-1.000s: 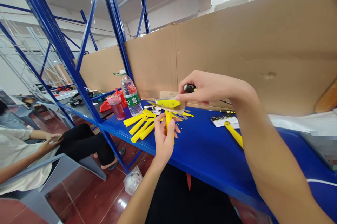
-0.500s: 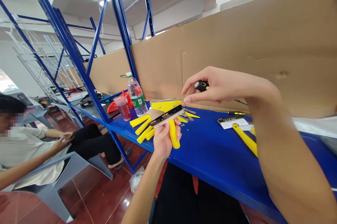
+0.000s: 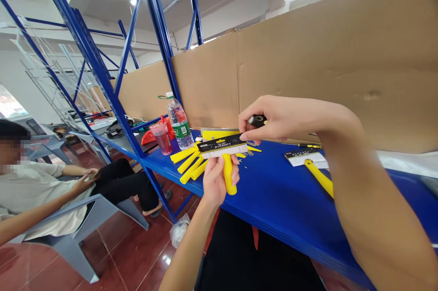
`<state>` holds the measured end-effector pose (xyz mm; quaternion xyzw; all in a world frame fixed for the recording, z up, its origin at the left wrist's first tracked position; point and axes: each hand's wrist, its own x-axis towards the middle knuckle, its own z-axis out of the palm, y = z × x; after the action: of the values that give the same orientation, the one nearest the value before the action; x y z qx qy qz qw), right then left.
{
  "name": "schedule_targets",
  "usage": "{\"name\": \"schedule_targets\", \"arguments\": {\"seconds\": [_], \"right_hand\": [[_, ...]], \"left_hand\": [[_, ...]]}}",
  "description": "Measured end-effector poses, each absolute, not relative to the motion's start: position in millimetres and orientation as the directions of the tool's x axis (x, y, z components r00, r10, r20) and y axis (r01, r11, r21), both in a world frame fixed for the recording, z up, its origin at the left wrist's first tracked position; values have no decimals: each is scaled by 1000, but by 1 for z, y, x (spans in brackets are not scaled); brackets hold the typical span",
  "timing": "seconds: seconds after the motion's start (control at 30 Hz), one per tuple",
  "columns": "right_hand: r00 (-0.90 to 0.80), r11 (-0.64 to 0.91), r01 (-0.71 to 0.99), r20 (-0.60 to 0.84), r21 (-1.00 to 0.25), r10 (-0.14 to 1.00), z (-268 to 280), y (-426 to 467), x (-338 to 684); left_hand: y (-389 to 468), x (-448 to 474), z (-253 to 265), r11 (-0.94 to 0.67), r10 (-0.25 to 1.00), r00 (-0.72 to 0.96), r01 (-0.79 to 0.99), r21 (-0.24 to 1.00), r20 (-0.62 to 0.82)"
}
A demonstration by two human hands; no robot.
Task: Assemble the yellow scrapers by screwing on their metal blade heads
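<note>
My left hand [image 3: 216, 180] grips a scraper with a yellow handle [image 3: 229, 177], its fingers wrapped about the neck. The scraper's head carries a black and white label card [image 3: 222, 144] with printed letters, facing me. My right hand [image 3: 263, 120] is closed round a black-handled tool [image 3: 257, 121], whose working end I cannot make out. Its thumb and fingertips are at the card's upper right corner. Behind the held scraper lie several yellow scraper handles [image 3: 190, 166] on the blue table.
On the blue table [image 3: 273, 190], a water bottle [image 3: 180, 122] and a red drink cup [image 3: 162, 138] stand at the left. To the right lie another label card [image 3: 304, 156], a yellow handle [image 3: 319, 177] and a thin yellow tool [image 3: 308, 146]. A seated person [image 3: 51, 181] is at far left.
The scraper's head has turned from slanting to nearly level, with the card now facing me. My right hand has come down to the card's right corner, keeping the black-handled tool.
</note>
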<state>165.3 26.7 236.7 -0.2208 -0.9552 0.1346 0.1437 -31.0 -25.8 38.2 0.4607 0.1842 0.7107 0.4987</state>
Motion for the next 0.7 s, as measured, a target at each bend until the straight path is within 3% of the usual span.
{"name": "schedule_targets", "arguments": {"seconds": [0.27,0.53,0.7], "right_hand": [[-839,839,445,182,-314,513,240,24,171],[-782,812,476,260,-336,566,239,30,169],[-824,799,458,153,-390,546,240,30,170]], "left_hand": [[-23,-30,35,-442,883,-126,-549,709,453],[-23,-27,34,-433,886,-106,-535,726,452],[-23,-23,36,-423,892,-105,-536,730,440]]}}
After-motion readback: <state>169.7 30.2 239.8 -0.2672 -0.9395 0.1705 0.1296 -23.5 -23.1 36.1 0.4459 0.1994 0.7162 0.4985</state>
